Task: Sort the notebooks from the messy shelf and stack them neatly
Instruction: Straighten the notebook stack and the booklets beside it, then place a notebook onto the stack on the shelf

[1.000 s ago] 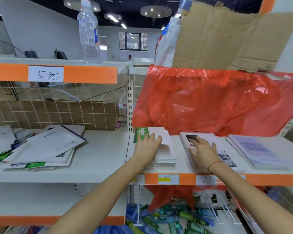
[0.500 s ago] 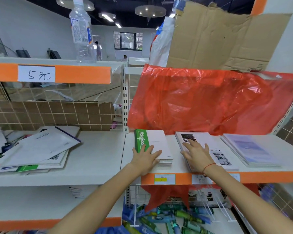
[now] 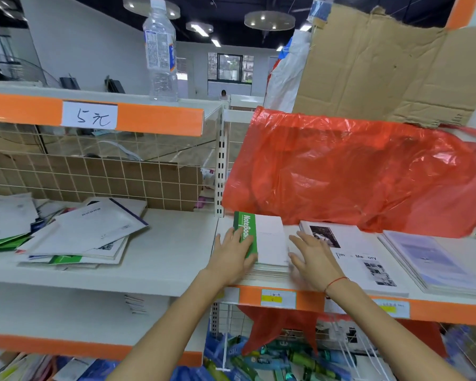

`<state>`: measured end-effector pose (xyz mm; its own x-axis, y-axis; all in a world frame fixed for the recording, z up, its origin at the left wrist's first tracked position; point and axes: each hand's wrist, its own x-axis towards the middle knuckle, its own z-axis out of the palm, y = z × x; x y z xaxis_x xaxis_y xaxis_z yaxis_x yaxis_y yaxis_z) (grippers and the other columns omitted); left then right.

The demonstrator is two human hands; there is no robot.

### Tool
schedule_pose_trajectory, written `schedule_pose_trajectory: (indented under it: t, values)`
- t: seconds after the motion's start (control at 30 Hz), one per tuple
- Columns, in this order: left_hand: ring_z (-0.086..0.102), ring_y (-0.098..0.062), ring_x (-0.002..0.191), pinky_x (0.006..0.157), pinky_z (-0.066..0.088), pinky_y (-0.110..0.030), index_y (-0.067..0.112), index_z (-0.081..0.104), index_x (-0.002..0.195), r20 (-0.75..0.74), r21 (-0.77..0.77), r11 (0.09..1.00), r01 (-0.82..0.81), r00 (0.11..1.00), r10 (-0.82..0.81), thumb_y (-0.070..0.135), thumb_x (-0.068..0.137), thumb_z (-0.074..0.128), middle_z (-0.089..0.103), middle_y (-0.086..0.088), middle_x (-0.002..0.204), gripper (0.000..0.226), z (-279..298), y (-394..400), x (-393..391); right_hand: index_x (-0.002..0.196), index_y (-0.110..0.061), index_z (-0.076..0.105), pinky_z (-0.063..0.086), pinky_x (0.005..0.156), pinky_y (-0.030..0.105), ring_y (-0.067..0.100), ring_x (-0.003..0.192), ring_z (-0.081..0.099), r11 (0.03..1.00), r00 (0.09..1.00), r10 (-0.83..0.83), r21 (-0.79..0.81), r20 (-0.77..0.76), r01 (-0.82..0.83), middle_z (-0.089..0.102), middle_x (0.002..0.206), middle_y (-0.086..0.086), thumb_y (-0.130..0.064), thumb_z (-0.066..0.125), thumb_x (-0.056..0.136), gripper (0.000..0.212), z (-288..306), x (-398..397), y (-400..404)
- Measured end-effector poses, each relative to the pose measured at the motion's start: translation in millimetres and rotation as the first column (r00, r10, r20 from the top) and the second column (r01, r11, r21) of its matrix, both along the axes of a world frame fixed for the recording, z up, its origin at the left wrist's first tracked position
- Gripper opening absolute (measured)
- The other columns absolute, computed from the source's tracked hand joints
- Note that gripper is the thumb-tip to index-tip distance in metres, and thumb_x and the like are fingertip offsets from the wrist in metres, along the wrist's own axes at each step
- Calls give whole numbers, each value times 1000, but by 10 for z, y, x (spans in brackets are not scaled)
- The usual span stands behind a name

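Both hands flat and holding nothing, left hand (image 3: 232, 258) and right hand (image 3: 312, 264) squaring the green notebook stack (image 3: 261, 240) at five o'clock of centre, where an uneven push could skew it.

You're standing in a shop, at retail shelving (image 3: 160, 273) with orange price rails (image 3: 160, 121); a handwritten price tag (image 3: 90, 115) reads "5元"; small shelf labels (image 3: 278, 298) sit on the edge; stacked notebooks (image 3: 270, 240) lie out as stock; wire grid backing (image 3: 94, 177) stands behind.
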<state>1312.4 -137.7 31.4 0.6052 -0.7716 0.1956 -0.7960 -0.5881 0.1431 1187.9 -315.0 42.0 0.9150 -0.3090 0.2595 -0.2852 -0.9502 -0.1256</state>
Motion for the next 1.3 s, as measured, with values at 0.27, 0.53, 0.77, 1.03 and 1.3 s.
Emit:
schedule_pose_trajectory:
  t: [0.27,0.53,0.77,1.03,1.3]
  values:
    - [58,-29,108,92,41,-37,9,57,127,-14,-357,830,-428,891,453,28,92,38,64,-13,115,44,22,1402,265,124,-3,58,43,97,46,34,109,59,931,913,364,-72,184,-357,63,118,17,-8,64,83,43,109,717,866]
    - [59,-33,98,78,43,-36,9,51,131,-107,-352,628,-694,696,710,23,95,40,65,-16,106,40,16,2754,130,105,-1,67,53,72,48,35,77,66,842,809,538,-103,238,-530,70,87,15,-5,73,70,36,-8,1260,1919]
    - [60,-37,96,82,46,-38,7,48,135,-85,-355,543,-761,605,792,15,93,46,66,-20,105,43,16,3711,274,109,-3,66,50,79,44,35,86,64,824,799,563,-72,210,-562,69,94,15,-7,70,76,33,-47,1618,2790]
    - [57,-30,104,88,43,-37,9,49,135,26,-342,675,-654,711,702,13,92,47,60,-10,119,44,28,4667,994,108,-3,66,53,79,47,37,90,64,877,857,481,-93,185,-472,68,97,17,-6,76,70,39,-74,2225,3736]
    - [62,-30,83,67,51,-38,6,64,107,139,-333,781,-528,792,594,1,69,69,64,-11,94,39,-82,5319,1647,140,-14,38,27,111,38,28,134,35,957,958,283,-72,46,-279,36,147,12,-27,50,93,50,-165,2560,4068]
